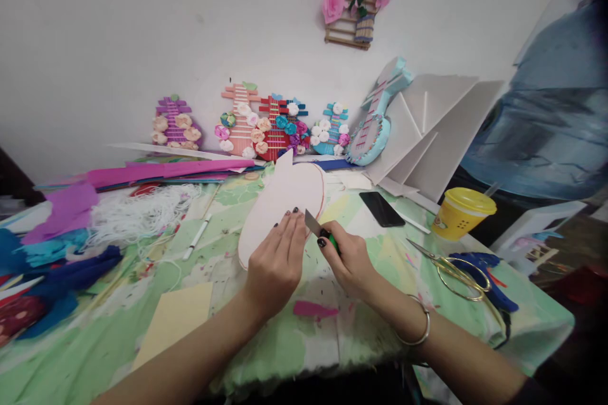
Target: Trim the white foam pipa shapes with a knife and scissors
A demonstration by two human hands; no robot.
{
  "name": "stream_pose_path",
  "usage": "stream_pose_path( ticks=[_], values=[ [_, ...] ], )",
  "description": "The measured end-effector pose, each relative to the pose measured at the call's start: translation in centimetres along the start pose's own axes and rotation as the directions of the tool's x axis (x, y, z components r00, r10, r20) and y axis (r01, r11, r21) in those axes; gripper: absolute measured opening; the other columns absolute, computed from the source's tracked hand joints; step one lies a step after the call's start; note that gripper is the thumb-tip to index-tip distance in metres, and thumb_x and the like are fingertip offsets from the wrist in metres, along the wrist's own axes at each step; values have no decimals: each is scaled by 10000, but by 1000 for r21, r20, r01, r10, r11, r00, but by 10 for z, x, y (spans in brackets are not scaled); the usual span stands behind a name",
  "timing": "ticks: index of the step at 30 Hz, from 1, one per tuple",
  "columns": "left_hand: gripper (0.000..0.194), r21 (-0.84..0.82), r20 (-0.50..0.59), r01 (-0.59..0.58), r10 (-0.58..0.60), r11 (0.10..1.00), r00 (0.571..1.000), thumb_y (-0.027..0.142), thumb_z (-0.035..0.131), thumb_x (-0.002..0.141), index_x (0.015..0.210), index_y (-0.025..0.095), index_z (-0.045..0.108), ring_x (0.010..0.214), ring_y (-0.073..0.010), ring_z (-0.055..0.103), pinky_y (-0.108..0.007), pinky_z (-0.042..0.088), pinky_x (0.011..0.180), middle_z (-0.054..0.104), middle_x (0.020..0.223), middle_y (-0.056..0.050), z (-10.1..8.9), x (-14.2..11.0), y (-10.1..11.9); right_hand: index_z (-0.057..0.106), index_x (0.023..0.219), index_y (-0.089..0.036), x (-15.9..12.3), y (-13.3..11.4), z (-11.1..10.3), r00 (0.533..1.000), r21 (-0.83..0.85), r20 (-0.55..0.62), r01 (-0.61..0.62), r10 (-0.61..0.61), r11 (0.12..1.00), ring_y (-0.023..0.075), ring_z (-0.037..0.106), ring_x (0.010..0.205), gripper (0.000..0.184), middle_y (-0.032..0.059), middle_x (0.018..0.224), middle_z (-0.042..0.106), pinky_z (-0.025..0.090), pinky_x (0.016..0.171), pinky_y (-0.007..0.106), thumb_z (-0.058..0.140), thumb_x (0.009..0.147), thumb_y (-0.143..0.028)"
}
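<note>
A white foam-board cutout with a rounded, lute-like body lies on the table in front of me. A reddish-brown line runs along its right edge. My left hand lies flat on its lower part, fingers stretched out. In my right hand is a utility knife with a green handle, most of it hidden by my fingers. Its blade points up and left, close to the board's right edge and my left fingertips. Whether the blade touches the board I cannot tell.
On the right lie a black phone, gold-handled scissors and a yellow lidded tub. White string and a pen are on the left. Decorated paper instruments and white boards lean against the wall.
</note>
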State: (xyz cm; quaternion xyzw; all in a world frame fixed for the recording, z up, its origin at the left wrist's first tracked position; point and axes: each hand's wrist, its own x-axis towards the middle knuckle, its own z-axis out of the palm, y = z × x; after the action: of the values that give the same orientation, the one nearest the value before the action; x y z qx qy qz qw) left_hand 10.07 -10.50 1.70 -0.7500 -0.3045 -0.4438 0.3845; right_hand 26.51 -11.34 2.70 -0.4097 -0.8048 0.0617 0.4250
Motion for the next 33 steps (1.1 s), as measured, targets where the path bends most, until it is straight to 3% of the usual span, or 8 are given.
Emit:
stream_pose_path(
  ticks=[7,13,19,27,33],
  values=[
    [379,-112,48,17,-12,994,999,35,463,782,1159,44,496,1092,-288,555,-405,506,867,638,1065,-216,2,-6,9,471,1030,-195,-2,3,-1,999,-26,28,46,-46,999,110,505,553,191,-1,703,581,350,549,213,350,912,-283],
    [285,-85,55,79,-74,993,996,127,545,780,1054,49,559,970,-271,628,-328,548,754,655,1030,-202,-1,1,10,480,986,-192,-4,3,0,996,-47,46,76,-74,996,111,509,565,160,-2,706,580,353,569,216,373,906,-280],
    [251,-21,40,-46,47,999,998,62,535,776,1022,57,585,953,-261,635,-331,540,758,662,1026,-190,-4,0,6,472,1067,-190,-3,-3,-1,997,3,66,36,-36,999,102,494,546,207,-15,685,564,348,546,205,366,910,-274],
    [157,-4,35,-69,69,998,997,60,573,760,907,34,621,883,-273,657,-343,560,723,686,928,-197,-6,2,5,480,963,-201,-4,-7,0,999,70,27,-37,35,997,95,473,543,153,-34,633,525,349,547,200,367,913,-291],
    [168,12,27,-81,81,997,996,53,580,754,917,31,616,850,-265,665,-330,565,684,691,911,-189,-8,3,2,489,1092,-197,-5,-5,1,1000,40,3,-30,30,999,106,524,591,223,-5,729,606,371,574,205,391,907,-276]
  ],
)
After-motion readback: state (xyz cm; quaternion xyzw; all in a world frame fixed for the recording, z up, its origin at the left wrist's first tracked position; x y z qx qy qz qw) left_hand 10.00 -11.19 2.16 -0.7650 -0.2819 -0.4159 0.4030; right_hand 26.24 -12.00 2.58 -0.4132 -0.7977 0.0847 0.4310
